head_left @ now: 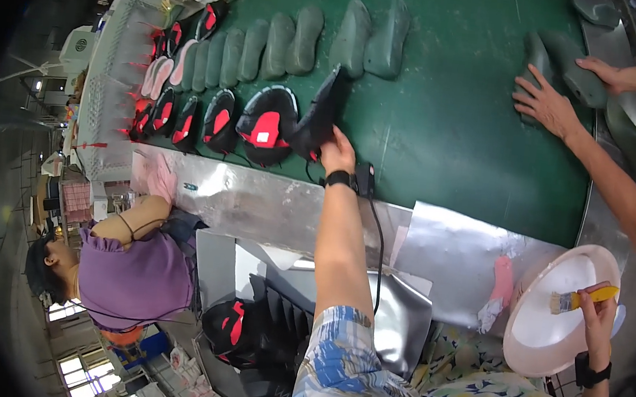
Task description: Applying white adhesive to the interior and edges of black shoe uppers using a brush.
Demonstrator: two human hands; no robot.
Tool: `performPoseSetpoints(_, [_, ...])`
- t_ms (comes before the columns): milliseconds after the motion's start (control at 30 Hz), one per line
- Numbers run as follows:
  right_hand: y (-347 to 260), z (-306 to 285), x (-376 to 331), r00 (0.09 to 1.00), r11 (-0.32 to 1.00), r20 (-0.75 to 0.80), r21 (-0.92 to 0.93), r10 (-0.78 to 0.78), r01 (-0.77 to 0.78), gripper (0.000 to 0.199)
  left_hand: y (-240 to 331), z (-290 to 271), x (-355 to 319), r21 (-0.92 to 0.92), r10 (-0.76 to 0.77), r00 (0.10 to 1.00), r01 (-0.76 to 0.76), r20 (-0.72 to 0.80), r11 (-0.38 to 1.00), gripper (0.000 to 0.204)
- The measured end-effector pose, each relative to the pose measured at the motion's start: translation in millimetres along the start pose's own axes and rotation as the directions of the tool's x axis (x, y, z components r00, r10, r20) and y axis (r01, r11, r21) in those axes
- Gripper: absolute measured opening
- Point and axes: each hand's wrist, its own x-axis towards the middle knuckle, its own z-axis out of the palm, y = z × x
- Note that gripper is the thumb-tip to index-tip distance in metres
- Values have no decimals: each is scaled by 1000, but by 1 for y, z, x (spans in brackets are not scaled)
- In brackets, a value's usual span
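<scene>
My left hand is closed on the lower end of a black shoe upper, which stands tilted at the near edge of the green belt. Beside it on the left lies a black shoe upper with a red lining. At the right, my right hand grips a brush by its yellow handle. Its pale bristles are over a wide pale basin with white contents.
Dark green shoe lasts and more uppers line the belt. Across it, a co-worker's hands touch lasts. Another person in purple sits at left. A box of black uppers stands below my left arm; a black cable hangs nearby.
</scene>
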Motion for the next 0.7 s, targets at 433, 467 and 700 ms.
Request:
performPoseSetpoints(433, [23, -40, 24, 984, 983, 45, -55, -172, 174, 14, 135, 67, -272, 925, -252, 967, 136, -46, 354, 35])
performPoseSetpoints(467, [26, -41, 28, 984, 984, 55, -44, -172, 175, 14, 160, 61, -298, 981, -213, 977, 65, -25, 182, 37])
performPoseSetpoints(700, [44, -43, 35, 950, 948, 10, 81, -311, 309, 19, 220, -37, -455, -171, -114, 989, -98, 92, -980, 84])
